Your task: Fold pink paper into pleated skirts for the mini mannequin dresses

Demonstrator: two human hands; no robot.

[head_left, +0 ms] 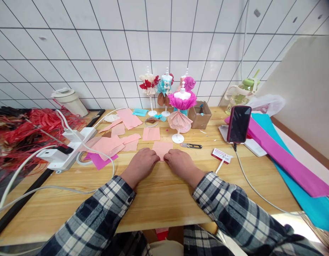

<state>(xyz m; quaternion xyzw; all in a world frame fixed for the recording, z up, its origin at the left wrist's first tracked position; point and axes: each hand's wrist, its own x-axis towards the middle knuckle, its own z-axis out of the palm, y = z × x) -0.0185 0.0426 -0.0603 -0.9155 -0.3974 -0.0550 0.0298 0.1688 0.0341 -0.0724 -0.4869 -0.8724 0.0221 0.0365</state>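
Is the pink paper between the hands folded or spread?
Mostly spread: the pink paper lies flat on the table, far corners showing. Left hand and right hand cover its near corners; I cannot tell about folds there.

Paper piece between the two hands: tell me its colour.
The paper piece is salmon pink, best seen in the head view.

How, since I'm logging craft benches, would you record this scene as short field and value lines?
Left hand: fingers on the left side of a pink paper square
Right hand: fingers on the same square's right side
Figures: four small dress forms in paper outfits, the nearest with a magenta ruffle
Tool: thread snips, lying beside the nearest form's base
Left side: pink paper pieces, white power strip
Right side: phone propped up, magenta sheet, blue sheet
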